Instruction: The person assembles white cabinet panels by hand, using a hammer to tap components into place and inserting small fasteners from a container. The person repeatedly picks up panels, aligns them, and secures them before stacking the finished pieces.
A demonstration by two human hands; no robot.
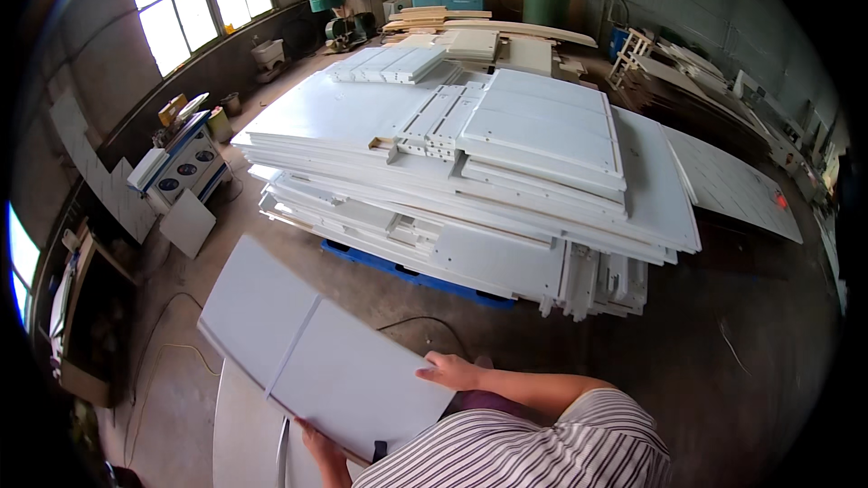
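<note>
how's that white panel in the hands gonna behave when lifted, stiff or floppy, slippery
The white panel is probably stiff: its face looks flat, without visible sag. It may feel far-end heavy, since the left hand and right hand hold its nearer half. Its smooth-looking face could be somewhat slippery.

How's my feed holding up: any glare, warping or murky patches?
Head view: window at upper left blown out to white; head view: black surround, straight edges bending toward the rim; head view: floor at lower right dim; head view: white panel in the hands readable, its strap clearly visible.
</note>
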